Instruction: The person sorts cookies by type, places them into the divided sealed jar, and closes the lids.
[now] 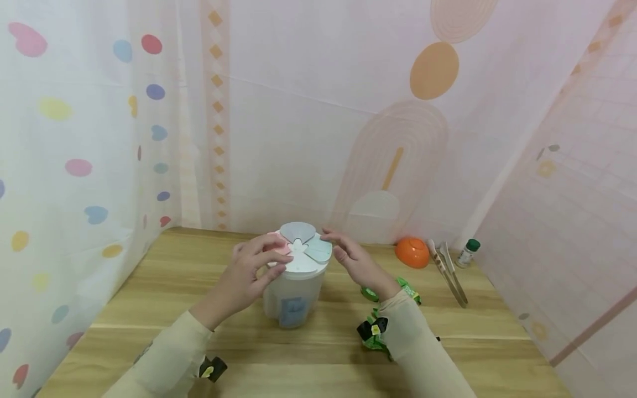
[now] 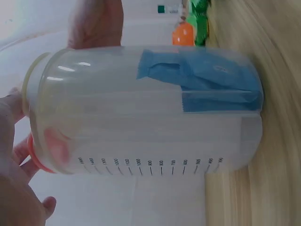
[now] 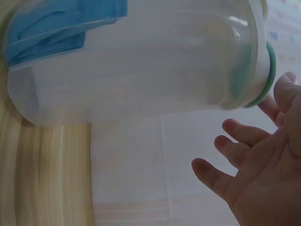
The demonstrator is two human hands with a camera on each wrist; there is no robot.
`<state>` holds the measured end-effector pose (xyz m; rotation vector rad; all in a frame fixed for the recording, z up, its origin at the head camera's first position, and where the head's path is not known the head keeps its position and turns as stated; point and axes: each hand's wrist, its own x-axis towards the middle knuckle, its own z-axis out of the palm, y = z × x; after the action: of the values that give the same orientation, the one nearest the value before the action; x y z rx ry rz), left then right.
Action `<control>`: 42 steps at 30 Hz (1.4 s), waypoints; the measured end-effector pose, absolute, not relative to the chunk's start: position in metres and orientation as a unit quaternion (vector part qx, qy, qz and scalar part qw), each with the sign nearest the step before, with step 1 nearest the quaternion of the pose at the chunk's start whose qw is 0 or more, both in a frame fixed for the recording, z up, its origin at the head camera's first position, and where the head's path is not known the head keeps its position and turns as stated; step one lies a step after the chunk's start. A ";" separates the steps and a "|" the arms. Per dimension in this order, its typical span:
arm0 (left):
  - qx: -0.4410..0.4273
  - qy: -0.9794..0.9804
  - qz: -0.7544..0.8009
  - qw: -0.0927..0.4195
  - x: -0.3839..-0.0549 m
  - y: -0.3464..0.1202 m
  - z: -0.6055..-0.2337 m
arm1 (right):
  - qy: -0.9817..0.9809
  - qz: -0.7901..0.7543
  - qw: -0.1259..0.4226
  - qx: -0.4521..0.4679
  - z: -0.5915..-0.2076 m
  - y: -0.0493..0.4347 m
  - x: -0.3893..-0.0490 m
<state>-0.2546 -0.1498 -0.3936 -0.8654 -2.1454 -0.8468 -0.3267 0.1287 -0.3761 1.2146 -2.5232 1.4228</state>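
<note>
sleeves (image 1: 164,356), canister (image 1: 298,288) — between left hand (image 1: 245,271) and right hand (image 1: 357,261)

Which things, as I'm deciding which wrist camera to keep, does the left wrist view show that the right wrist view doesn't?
Only the left wrist view shows the left hand, the red lid flap, the number marks, the orange bowl and the green packets.

Only the right wrist view shows the green lid flap and the fingers of the right hand.

Both share the clear jar, the blue packet in it, and the wooden table.
</note>
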 end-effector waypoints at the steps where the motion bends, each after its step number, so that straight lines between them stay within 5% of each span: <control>1: -0.326 -0.826 -0.315 0.334 -0.255 -0.152 -0.393 | -0.798 0.462 -0.005 0.386 -0.377 0.128 -0.326; 6: -0.281 -0.858 -0.278 0.327 -0.254 -0.161 -0.390 | -0.780 0.498 -0.021 0.378 -0.381 0.124 -0.322; 15: -0.194 -0.882 -0.391 0.178 -0.256 -0.158 -0.408 | -0.761 0.519 -0.101 0.376 -0.390 0.124 -0.331; 21: -0.214 -0.856 -0.448 0.142 -0.265 -0.160 -0.415 | -0.768 0.522 -0.149 0.339 -0.395 0.125 -0.333; 33: -0.220 -0.832 -0.499 0.104 -0.285 -0.174 -0.422 | -0.796 0.522 -0.140 0.273 -0.394 0.127 -0.326; 42: -0.225 -0.863 -0.442 0.101 -0.291 -0.176 -0.416 | -0.847 0.442 -0.038 0.293 -0.387 0.117 -0.299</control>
<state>-0.2906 -0.1760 -0.4165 -0.6663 -2.5491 -1.3047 -0.2994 0.1167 -0.3874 0.9442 -2.7267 1.4249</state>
